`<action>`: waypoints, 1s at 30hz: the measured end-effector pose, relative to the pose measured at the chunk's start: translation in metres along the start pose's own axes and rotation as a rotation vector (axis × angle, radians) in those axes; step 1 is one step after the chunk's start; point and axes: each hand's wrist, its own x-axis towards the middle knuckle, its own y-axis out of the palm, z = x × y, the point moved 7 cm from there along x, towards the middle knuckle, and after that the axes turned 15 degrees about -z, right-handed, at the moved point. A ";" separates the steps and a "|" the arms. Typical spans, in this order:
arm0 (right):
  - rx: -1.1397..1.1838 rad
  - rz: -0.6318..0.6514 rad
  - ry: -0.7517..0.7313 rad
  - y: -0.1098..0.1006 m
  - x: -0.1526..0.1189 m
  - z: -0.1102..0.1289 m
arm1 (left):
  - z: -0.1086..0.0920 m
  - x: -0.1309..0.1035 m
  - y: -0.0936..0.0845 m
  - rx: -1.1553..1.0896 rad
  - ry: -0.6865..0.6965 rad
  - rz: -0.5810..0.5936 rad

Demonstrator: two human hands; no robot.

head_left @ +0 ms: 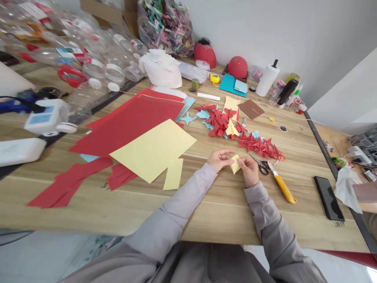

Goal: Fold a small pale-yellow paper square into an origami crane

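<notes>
A small folded piece of yellow paper [235, 165] is pinched between my two hands over the table. My left hand [219, 160] grips its left edge with thumb and fingers. On its right side, the thumb and fingers of my right hand [249, 169] close on it. Just beyond my hands lies a heap of red folded paper stars [219, 122], with some blue and yellow ones mixed in. Scissors [263, 167] with black handles and a yellow utility knife [283, 186] rest to the right of my right hand.
Left of my hands lie a large yellow sheet [151, 151], a yellow strip [173, 175], red sheets [132, 122] and red strips [69, 184]. Plastic bottles [94, 67] crowd the back left. A black phone [328, 198] lies near the right edge; a white roll [267, 79] stands behind.
</notes>
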 end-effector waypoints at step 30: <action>0.056 0.119 0.122 0.015 -0.009 0.003 | -0.018 -0.005 -0.006 0.070 0.186 -0.142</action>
